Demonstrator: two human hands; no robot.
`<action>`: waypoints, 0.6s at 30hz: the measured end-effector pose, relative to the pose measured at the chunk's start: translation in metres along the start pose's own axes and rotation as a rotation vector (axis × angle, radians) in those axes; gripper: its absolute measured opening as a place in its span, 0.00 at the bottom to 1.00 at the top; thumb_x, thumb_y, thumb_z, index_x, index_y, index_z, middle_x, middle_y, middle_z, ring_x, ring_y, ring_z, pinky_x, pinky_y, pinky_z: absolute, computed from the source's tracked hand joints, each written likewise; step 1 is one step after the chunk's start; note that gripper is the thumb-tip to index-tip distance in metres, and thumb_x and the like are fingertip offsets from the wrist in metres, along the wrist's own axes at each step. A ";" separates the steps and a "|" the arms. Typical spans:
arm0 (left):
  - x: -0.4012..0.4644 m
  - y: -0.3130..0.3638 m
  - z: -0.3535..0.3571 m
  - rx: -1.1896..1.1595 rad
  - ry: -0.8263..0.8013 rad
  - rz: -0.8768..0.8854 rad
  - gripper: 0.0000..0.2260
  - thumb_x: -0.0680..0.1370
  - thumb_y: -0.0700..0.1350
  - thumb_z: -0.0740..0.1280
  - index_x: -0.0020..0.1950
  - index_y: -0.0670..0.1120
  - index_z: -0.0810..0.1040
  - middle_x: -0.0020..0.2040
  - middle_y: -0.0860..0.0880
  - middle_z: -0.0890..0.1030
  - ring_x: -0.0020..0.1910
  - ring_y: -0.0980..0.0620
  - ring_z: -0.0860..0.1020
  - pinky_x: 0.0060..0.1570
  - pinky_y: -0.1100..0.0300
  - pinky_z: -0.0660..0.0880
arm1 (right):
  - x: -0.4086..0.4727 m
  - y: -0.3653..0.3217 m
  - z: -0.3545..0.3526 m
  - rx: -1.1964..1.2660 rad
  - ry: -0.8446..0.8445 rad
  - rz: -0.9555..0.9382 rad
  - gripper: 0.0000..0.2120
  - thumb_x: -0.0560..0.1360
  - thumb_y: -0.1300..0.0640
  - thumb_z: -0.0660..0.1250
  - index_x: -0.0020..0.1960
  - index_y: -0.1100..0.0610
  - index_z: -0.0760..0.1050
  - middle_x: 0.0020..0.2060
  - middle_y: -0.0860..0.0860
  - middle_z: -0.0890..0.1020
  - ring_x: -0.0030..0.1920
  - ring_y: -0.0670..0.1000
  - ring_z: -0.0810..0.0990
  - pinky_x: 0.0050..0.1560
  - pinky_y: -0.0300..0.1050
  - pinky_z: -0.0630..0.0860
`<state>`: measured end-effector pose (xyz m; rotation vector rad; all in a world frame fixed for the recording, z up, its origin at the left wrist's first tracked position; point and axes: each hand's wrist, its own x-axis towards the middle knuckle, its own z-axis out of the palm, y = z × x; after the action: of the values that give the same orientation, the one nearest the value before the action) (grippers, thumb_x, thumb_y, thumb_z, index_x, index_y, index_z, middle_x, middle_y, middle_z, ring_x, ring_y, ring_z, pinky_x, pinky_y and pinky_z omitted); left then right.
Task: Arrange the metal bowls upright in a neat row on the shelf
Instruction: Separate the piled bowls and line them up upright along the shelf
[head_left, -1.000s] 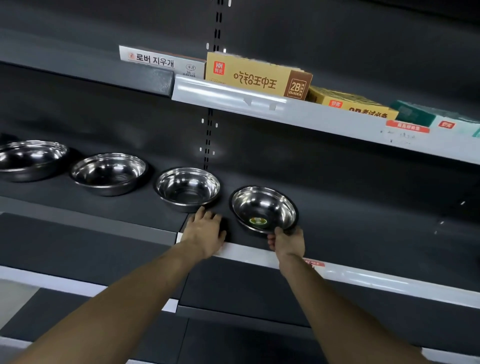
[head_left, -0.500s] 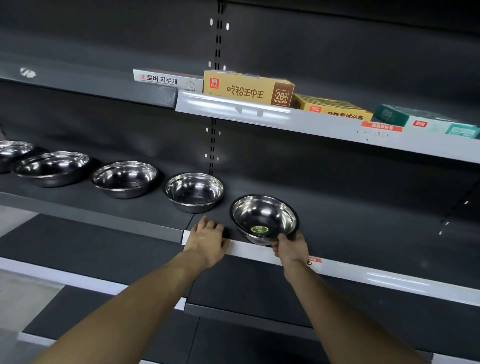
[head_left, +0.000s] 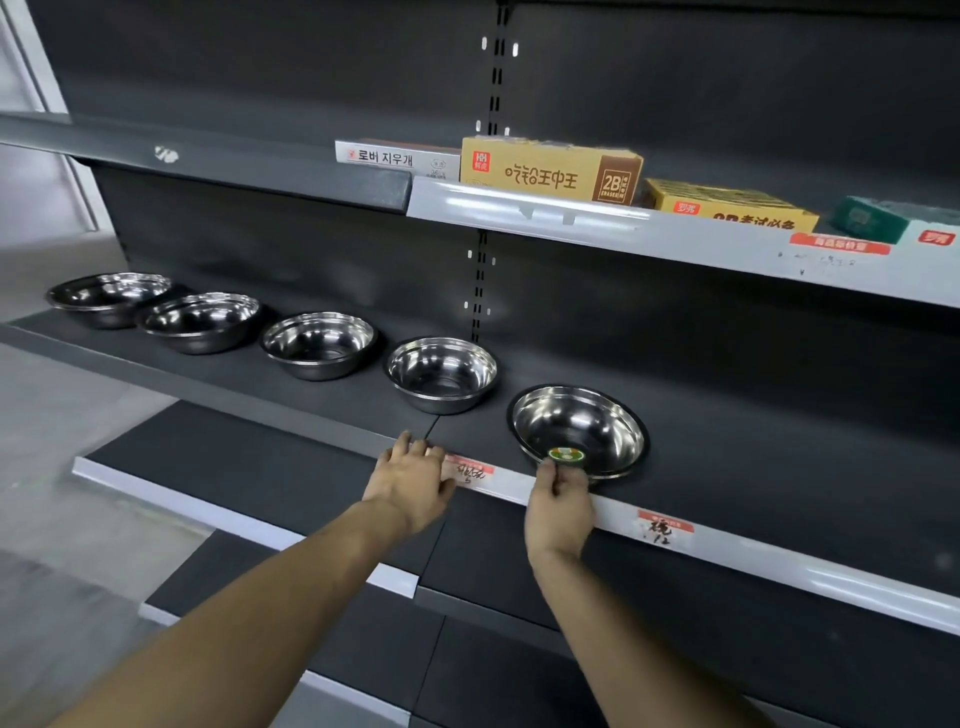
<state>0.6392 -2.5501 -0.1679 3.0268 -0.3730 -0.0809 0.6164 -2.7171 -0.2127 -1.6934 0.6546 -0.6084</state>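
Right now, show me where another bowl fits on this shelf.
Bare shelf runs right of the stickered bowl held by the right hand. Leftward, four bowls crowd the row; only narrow gaps remain.

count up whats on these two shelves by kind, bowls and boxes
metal bowls on the lower shelf: 5, at and, the last held at its near rim by the right hand
boxes on the upper shelf: 4, white, tan, yellow, green
total: 9
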 end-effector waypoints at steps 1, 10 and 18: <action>-0.001 -0.006 -0.001 0.001 -0.001 -0.010 0.25 0.83 0.55 0.55 0.78 0.46 0.61 0.77 0.45 0.63 0.80 0.43 0.52 0.77 0.49 0.55 | -0.004 0.000 0.008 -0.017 -0.078 -0.009 0.09 0.80 0.50 0.63 0.45 0.55 0.73 0.37 0.50 0.80 0.46 0.57 0.80 0.44 0.42 0.66; 0.027 -0.072 -0.005 -0.058 0.036 -0.007 0.24 0.83 0.54 0.56 0.78 0.48 0.61 0.79 0.46 0.59 0.80 0.42 0.50 0.77 0.47 0.53 | -0.010 -0.020 0.087 0.093 -0.356 0.190 0.13 0.79 0.54 0.66 0.61 0.59 0.74 0.40 0.56 0.84 0.30 0.49 0.76 0.28 0.41 0.73; 0.085 -0.145 0.004 -0.068 0.069 0.154 0.26 0.83 0.54 0.56 0.79 0.47 0.58 0.79 0.47 0.59 0.80 0.43 0.52 0.77 0.50 0.53 | -0.001 -0.045 0.176 0.367 -0.200 0.343 0.30 0.79 0.54 0.68 0.77 0.53 0.59 0.39 0.56 0.82 0.27 0.52 0.77 0.21 0.38 0.70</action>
<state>0.7560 -2.4313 -0.1893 2.9131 -0.5821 0.0211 0.7433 -2.5869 -0.2047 -1.2442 0.6274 -0.2876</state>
